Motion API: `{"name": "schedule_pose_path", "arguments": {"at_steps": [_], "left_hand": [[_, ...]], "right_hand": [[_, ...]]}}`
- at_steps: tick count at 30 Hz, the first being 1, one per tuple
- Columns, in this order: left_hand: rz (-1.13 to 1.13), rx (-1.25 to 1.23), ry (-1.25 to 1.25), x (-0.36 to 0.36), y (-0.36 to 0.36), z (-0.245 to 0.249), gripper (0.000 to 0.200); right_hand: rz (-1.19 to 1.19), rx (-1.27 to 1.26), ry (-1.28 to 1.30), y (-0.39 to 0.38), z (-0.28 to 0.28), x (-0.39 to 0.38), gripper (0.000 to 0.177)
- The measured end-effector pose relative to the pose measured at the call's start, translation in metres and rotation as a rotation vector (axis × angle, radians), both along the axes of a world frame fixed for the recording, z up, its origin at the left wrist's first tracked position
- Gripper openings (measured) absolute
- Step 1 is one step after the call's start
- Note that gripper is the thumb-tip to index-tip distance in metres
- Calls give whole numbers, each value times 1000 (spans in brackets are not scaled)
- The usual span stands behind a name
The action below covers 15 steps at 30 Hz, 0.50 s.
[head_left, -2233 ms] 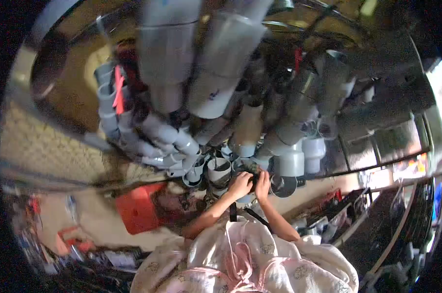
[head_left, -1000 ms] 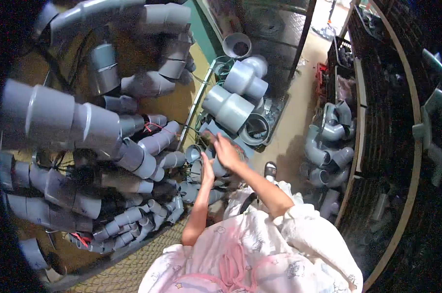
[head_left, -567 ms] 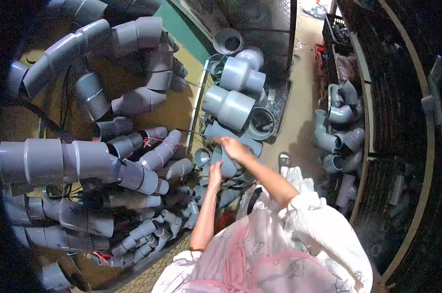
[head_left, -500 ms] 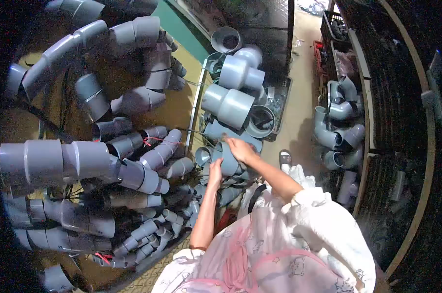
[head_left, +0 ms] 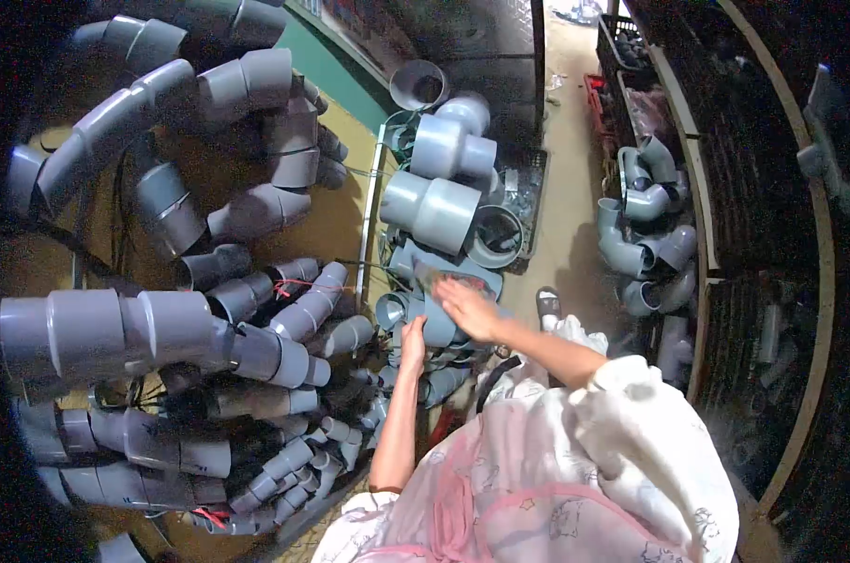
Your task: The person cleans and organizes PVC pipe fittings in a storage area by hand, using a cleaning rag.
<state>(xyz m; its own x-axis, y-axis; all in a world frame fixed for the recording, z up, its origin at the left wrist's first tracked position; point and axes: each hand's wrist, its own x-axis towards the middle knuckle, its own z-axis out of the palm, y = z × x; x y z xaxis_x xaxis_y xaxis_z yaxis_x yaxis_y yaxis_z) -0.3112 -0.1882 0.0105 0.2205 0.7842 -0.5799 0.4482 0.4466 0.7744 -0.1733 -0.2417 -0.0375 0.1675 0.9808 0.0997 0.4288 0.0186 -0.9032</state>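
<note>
My left hand is closed on the near edge of a grey plastic pipe fitting, its thumb upward. Over the top of that fitting lies my right hand, fingers stretched out and a little smeared by motion. A small blurred patch shows at its fingertips; I cannot make out what it is. Just beyond the hands sits a large grey stepped pipe coupling, and a wide round fitting with its mouth upward is to its right. More grey fittings are heaped beneath my hands, partly hidden.
Strings of grey pipe fittings fill the left side. A dark crate stands behind the pile. Along the right, grey elbows lie by a dark rack. A strip of floor runs between.
My right hand has shifted slightly right and towards me, its fingers now flatter across the fitting. My left hand keeps its hold. The whole view has shifted a little.
</note>
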Motion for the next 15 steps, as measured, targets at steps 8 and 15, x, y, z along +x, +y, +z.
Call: {"name": "schedule_pose_path", "arguments": {"at_steps": [8, 15], "left_hand": [[63, -1, -55, -5, -3, -7, 27], [151, -28, -59, -1, -3, 1, 24]], "right_hand": [[-15, -245, 225, 39, -10, 5, 33], [30, -59, 234, -38, -29, 8, 33]]}}
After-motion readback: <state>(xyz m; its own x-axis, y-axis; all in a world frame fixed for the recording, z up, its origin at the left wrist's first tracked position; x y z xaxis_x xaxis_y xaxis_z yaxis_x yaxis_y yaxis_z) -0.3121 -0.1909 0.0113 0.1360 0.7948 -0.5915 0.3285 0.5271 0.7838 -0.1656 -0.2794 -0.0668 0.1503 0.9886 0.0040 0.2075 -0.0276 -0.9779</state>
